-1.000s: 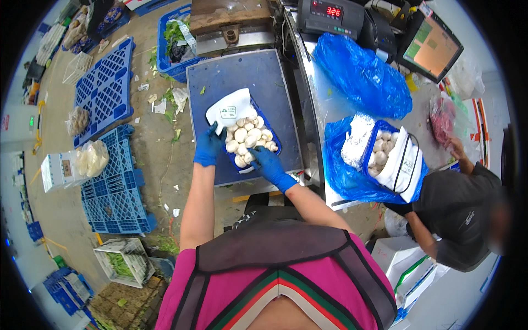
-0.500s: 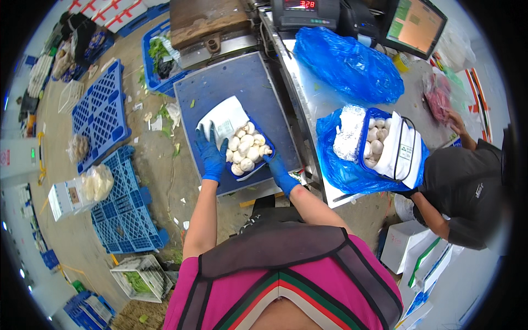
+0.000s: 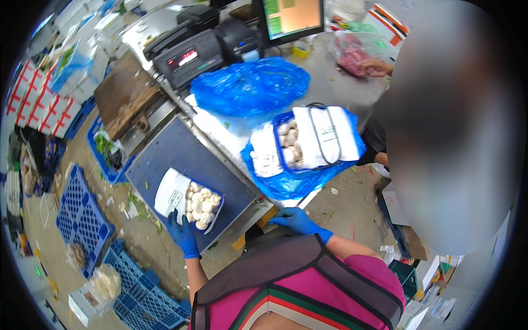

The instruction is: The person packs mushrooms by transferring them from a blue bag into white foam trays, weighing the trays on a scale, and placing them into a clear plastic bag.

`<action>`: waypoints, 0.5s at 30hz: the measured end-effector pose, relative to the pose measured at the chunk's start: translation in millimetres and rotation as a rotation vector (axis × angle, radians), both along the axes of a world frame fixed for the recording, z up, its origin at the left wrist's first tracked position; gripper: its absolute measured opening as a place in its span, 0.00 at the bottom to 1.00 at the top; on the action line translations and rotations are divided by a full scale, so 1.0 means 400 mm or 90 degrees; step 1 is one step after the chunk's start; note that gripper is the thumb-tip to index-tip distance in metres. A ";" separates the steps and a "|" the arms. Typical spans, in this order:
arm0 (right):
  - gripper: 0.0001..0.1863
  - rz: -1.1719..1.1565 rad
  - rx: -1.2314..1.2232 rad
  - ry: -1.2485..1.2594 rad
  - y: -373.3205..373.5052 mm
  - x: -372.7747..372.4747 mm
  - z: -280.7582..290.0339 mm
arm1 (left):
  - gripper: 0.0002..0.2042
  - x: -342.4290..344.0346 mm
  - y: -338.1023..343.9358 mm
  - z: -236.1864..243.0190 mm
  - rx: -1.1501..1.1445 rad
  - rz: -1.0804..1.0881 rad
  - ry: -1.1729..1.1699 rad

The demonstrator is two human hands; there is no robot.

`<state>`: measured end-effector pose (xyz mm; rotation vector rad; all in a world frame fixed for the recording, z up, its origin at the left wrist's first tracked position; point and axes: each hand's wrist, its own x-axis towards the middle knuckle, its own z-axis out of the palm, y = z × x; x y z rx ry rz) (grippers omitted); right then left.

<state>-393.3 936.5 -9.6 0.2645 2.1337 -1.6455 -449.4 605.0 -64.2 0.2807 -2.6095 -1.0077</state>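
White button mushrooms [image 3: 202, 206] fill a blue basket [image 3: 218, 219] standing on the dark blue platform [image 3: 160, 147]. A white printed sheet [image 3: 171, 191] sticks out from the basket's left side. My left hand [image 3: 183, 235], in a blue glove, is open, with its fingertips at the sheet's lower edge by the basket's near corner. Apart from the basket, my gloved right hand [image 3: 301, 220] hangs near the front corner of the metal table [image 3: 225, 140]. Its fingers stretch out to the left and appear to hold nothing.
On the metal table a second mushroom basket [image 3: 281, 144], part covered by a white sheet [image 3: 319, 137], rests on blue plastic [image 3: 289, 186]. Behind lie a blue bag [image 3: 250, 85], scale display [image 3: 187, 59] and monitor [image 3: 291, 19]. A blurred person [image 3: 451, 132] stands close on the right.
The view has swung to the right. My right hand has left the mushroom basket and moved back to the right. My left hand has slid toward the basket's near corner. The person looms closer.
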 end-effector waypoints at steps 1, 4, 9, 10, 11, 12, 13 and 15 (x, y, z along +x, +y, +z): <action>0.10 -0.063 0.000 0.055 0.053 0.020 0.039 | 0.15 0.000 0.025 -0.007 0.069 -0.025 -0.027; 0.06 -0.378 0.063 0.186 0.247 0.055 0.062 | 0.15 0.014 0.162 0.026 0.169 -0.121 -0.052; 0.07 -0.711 0.073 0.256 0.606 0.079 -0.001 | 0.22 0.067 0.431 0.046 0.502 -0.217 -0.173; 0.08 -0.780 0.020 0.250 0.665 0.078 -0.048 | 0.24 0.081 0.469 0.008 0.504 -0.220 -0.189; 0.08 -0.774 0.010 0.255 0.707 0.067 -0.121 | 0.26 0.097 0.500 -0.043 0.504 -0.214 -0.204; 0.10 -0.671 0.071 0.192 0.743 0.054 -0.215 | 0.26 0.102 0.537 -0.065 0.497 -0.209 -0.194; 0.13 -0.560 0.132 0.132 0.774 0.035 -0.297 | 0.29 0.109 0.573 -0.082 0.443 -0.173 -0.252; 0.15 -0.475 0.035 0.022 0.802 -0.015 -0.397 | 0.32 0.109 0.673 -0.132 0.394 -0.143 -0.310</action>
